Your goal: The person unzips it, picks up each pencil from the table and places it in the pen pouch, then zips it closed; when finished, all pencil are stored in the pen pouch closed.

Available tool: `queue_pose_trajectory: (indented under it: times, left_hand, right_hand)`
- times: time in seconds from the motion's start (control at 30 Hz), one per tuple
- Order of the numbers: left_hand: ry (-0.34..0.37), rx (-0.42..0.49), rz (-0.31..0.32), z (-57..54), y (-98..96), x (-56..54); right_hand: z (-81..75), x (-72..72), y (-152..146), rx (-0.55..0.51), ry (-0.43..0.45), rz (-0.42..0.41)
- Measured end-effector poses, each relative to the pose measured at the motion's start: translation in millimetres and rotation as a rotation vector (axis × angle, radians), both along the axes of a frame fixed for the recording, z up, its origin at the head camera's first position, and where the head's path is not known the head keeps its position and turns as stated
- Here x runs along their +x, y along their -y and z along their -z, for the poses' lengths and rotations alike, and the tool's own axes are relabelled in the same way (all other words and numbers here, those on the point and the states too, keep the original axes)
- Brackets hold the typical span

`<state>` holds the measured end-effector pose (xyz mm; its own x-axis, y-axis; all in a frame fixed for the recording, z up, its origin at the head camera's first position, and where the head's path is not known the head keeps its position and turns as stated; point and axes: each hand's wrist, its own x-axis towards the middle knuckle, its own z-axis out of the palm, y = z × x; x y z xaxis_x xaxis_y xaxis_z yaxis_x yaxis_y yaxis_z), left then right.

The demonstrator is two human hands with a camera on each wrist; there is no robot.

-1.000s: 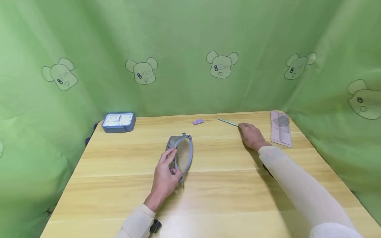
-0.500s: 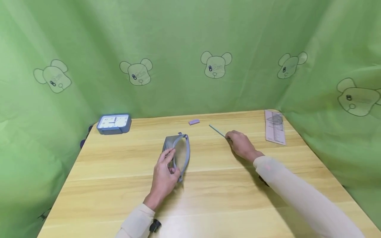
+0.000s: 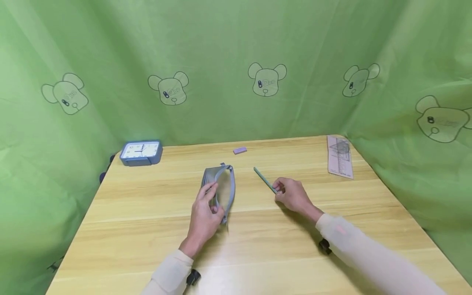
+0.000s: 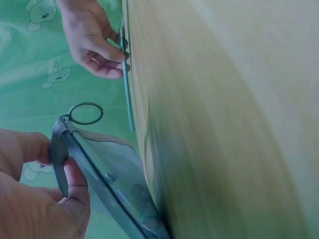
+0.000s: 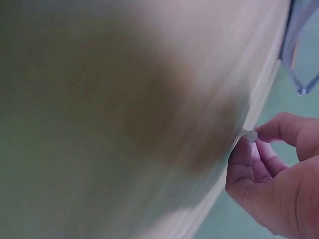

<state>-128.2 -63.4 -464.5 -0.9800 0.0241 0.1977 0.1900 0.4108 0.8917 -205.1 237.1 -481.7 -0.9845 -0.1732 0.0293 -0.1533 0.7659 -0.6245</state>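
Observation:
A grey-blue zip pencil case (image 3: 232, 192) lies on the table with its mouth spread apart. My left hand (image 3: 204, 213) pinches its near-left rim between thumb and fingers. In the left wrist view, the pencil case (image 4: 112, 174) shows mesh-like sides and a ring (image 4: 85, 113) at its end. To the right of it, my right hand (image 3: 293, 196) holds a slim green pencil (image 3: 263, 178) by its near end, the far end pointing up-left. The right wrist view shows the pencil's round pale end (image 5: 252, 136) between thumb and fingers of the right hand (image 5: 279, 184).
A small purple eraser (image 3: 239, 150) lies near the back edge of the wooden table (image 3: 155, 229). At the back left stands a blue clock (image 3: 141, 153). A pinkish packet of rulers (image 3: 340, 157) lies at the back right. Green curtain (image 3: 221, 41) surrounds the table.
The right hand has drawn the pencil toward the person and leftward, nearer the pencil case, and its fingers have turned round the pencil. The left hand has kept its place on the case.

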Motion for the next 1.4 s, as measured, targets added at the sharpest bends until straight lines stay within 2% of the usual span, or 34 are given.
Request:
queue_pose_trajectory:
  times: [0.2,0.4,0.53,0.7,1.03,1.17,1.4]
  left_hand:
    - [0.002,0.008,0.004,1.1,-1.6,-0.9]
    - [0.003,0.006,0.004,4.2,-2.9,-1.6]
    - [0.008,0.012,0.004,3.6,-4.3,-1.1]
    - [0.002,0.017,0.018,1.1,-8.7,0.5]
    - [-0.020,0.013,0.059,2.4,-19.7,2.9]
    - [-0.036,-0.009,0.060,3.0,-20.7,1.4]
    - [-0.040,-0.037,0.058,2.7,-20.6,-0.3]
  right_hand:
    - [-14.8,23.3,14.0,-0.222,0.162,0.038]
    - [-25.3,46.3,36.6,-0.434,0.342,-0.004]
    - [-23.7,51.6,53.3,-0.532,0.434,-0.023]
    - [-23.4,47.4,78.6,-0.621,0.508,0.048]
    - [-28.2,28.1,122.4,-0.722,0.502,0.176]
    - [-30.5,23.1,130.9,-0.713,0.493,0.206]
    - [-31.5,19.2,141.9,-0.616,0.429,0.185]
